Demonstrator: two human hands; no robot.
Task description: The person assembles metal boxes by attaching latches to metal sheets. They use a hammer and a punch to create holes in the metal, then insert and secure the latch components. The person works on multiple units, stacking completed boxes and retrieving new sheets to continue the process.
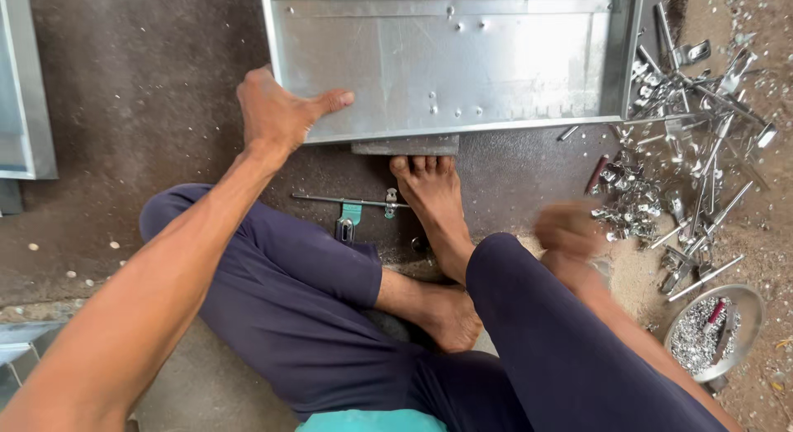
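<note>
- Leftmost, a grey panel (pixel 25 85) lies at the far left edge of the floor, partly out of view.
- Next, the left hand (pixel 277 110) rests on the near left corner of the metal tray (pixel 446 64), thumb stretched along its near rim, fingers over the side edge; it presses rather than clenches, holding nothing else.
- Nearer, a latch bolt (pixel 351 205) lies on the floor between the left knee and the foot (pixel 434 205).
- That foot sits just near of the tray, toes touching a small grey block (pixel 405 144) under the tray's rim.
- Right of the foot, the right hand (pixel 568 230) is blurred above the right knee, beside the hardware; I cannot tell whether it grasps anything.
- Farther right, a heap of bolts (pixel 686 143) spreads over the floor, beside the tray.
- Near right, a bowl (pixel 747 304) holds small screws.
</note>
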